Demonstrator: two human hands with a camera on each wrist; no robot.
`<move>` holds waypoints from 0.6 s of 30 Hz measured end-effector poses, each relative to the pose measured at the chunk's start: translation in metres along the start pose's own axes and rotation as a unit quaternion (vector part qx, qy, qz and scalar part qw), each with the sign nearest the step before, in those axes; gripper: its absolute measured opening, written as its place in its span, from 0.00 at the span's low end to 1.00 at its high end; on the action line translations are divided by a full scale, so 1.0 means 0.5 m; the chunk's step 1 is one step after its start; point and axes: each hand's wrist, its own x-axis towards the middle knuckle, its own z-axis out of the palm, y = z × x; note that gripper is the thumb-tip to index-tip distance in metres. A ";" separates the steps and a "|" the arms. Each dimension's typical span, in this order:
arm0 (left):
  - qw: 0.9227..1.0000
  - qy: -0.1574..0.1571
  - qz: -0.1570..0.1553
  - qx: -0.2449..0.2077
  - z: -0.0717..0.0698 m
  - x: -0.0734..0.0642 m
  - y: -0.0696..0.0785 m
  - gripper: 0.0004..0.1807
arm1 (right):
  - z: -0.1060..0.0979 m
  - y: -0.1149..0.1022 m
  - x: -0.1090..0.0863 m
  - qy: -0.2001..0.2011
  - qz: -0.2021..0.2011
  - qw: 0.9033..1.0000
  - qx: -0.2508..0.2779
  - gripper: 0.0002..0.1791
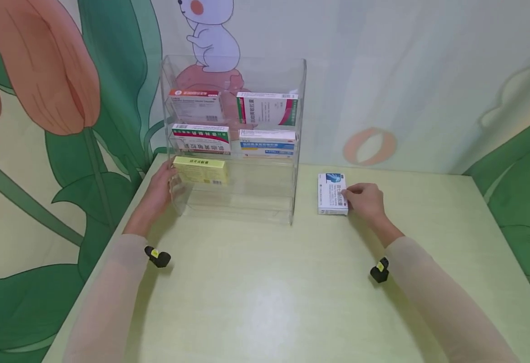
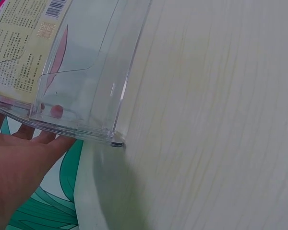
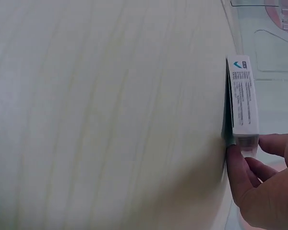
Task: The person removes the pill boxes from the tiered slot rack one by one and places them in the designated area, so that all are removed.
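My left hand (image 1: 159,182) rests against the left side of a clear acrylic display rack (image 1: 265,212). In the left wrist view its fingers (image 2: 43,137) touch the side panel from outside; the thumb is hard to make out. Close by, on the rack's lowest filled tier, lies a yellow medicine box (image 1: 200,171). To the right of the rack, my right hand (image 1: 365,201) pinches the right edge of a white and blue medicine box (image 1: 332,196). The right wrist view shows that box (image 3: 245,98) edge-on, between thumb and fingers.
On the rack's upper tiers sit a red-topped box (image 1: 197,107), a green and magenta box (image 1: 268,110), another green and red box (image 1: 202,138) and a blue-striped box (image 1: 267,143). A patterned curtain (image 1: 383,75) hangs behind the pale table (image 1: 255,282).
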 end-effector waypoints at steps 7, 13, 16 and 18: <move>1.000 -0.006 -0.005 -0.001 0.009 -0.015 0.026 0.32 | -0.018 -0.008 -0.007 -0.033 -0.031 0.998 -0.050 0.28; 1.000 -0.003 -0.006 0.003 0.009 -0.013 0.027 0.34 | -0.014 -0.016 -0.011 -0.043 -0.055 0.994 -0.079 0.31; 1.000 -0.002 -0.012 0.008 0.010 -0.012 0.024 0.34 | -0.020 -0.032 -0.017 -0.020 -0.098 0.992 -0.077 0.30; 1.000 -0.003 -0.014 0.015 0.008 -0.011 0.020 0.35 | -0.026 -0.056 -0.022 0.013 -0.144 0.988 -0.063 0.27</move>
